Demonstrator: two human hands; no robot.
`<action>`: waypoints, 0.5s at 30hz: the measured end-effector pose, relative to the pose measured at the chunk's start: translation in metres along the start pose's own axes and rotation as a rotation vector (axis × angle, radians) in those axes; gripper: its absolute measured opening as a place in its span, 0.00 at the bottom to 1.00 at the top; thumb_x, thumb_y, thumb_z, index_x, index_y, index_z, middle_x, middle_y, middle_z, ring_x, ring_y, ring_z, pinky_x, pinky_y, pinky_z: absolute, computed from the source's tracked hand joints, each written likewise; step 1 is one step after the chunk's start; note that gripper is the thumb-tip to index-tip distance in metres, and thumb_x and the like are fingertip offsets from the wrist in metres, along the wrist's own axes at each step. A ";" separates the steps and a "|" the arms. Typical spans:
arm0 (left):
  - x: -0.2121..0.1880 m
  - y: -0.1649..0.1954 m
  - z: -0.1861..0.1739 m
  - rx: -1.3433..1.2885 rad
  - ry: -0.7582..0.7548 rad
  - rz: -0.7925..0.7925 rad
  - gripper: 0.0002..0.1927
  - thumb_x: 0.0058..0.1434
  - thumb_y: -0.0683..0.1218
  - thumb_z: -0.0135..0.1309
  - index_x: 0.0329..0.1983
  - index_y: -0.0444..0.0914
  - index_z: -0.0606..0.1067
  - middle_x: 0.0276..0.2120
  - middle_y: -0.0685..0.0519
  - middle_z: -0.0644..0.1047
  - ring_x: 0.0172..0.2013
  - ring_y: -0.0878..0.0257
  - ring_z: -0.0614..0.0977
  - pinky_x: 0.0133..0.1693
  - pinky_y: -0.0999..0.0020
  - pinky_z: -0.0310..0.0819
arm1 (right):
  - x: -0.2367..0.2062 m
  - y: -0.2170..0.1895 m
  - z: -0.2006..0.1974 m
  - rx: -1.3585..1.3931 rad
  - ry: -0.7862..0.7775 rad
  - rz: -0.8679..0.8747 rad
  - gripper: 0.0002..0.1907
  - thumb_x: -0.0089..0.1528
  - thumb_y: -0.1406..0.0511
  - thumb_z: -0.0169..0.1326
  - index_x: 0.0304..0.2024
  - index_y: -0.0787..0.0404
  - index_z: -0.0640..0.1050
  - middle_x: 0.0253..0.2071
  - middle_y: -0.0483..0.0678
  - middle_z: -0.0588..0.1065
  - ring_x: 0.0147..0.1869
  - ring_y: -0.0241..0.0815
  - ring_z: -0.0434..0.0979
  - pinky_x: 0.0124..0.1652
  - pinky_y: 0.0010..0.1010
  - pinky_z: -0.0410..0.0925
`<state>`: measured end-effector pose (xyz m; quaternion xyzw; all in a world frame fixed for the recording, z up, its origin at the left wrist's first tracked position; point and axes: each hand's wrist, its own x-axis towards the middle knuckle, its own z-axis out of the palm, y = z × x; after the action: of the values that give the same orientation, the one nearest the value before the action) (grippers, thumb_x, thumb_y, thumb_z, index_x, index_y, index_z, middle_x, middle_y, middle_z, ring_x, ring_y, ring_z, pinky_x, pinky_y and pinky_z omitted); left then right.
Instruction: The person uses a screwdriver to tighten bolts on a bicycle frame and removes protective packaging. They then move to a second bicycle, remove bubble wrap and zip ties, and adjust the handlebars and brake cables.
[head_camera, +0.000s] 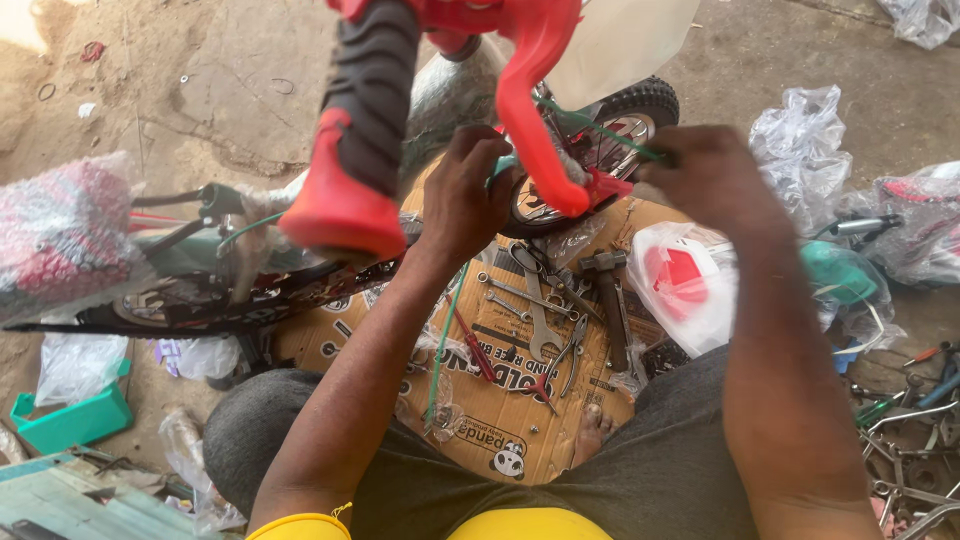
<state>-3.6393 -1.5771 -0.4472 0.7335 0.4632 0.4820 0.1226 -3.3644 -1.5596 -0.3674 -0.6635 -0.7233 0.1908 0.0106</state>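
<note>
- Left hand (465, 195) seen from the back, fingers curled in around something by the lever; what exactly they grip is hidden behind the knuckles.
- Right hand (710, 170) also back-on, fingers closed, pinching the end of a thin green cable (600, 128).
- Cable long axis runs up-left from the right fingers toward the lever, roughly level with a slight tilt; its far end passes behind the lever.
- Second green cable run (445, 335) drops from under the left fingers, near vertical, down toward the lap.
- Red brake lever (530, 110) just right of the left fingers, touching or nearly so; long axis steep, tip curving down-right, ending between the two hands.
- Grip (365, 130), black ribbed with a red end, just left of the left fingers, long axis pointing down-left, very close to the camera.
- Small wheel (610, 130) behind and between both hands, below the right fingertips.
- Cardboard (500, 420) below both hands, flat on the ground.
- On it: spanner (540, 320), hammer (608, 300), pliers (572, 350), red screwdriver (476, 345), all well below the fingers.
- White bag (680, 280) with a red part inside, below the right wrist.
- Teal box (70, 420) far left of the left arm.
</note>
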 end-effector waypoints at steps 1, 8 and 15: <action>-0.002 -0.001 0.000 0.019 -0.020 0.000 0.11 0.61 0.41 0.61 0.46 0.36 0.75 0.49 0.46 0.77 0.45 0.47 0.82 0.43 0.56 0.77 | -0.003 0.006 -0.007 -0.009 0.060 -0.042 0.16 0.66 0.57 0.59 0.54 0.54 0.81 0.47 0.52 0.81 0.48 0.48 0.80 0.52 0.42 0.72; -0.003 -0.013 -0.002 0.062 -0.103 -0.039 0.12 0.59 0.43 0.63 0.45 0.37 0.77 0.43 0.46 0.78 0.45 0.46 0.81 0.45 0.54 0.75 | -0.056 0.058 -0.049 -0.161 0.145 0.025 0.14 0.65 0.63 0.59 0.53 0.52 0.83 0.36 0.52 0.81 0.34 0.48 0.78 0.39 0.38 0.69; -0.004 -0.014 -0.005 -0.031 0.011 -0.015 0.12 0.64 0.42 0.59 0.50 0.36 0.74 0.46 0.42 0.77 0.46 0.45 0.81 0.46 0.54 0.75 | -0.097 0.086 -0.060 -0.149 0.659 -0.368 0.13 0.67 0.72 0.58 0.53 0.55 0.83 0.33 0.54 0.72 0.32 0.42 0.72 0.33 0.31 0.65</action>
<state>-3.6514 -1.5739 -0.4558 0.7256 0.4618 0.4920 0.1348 -3.2549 -1.6331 -0.3133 -0.5471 -0.8002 -0.0909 0.2281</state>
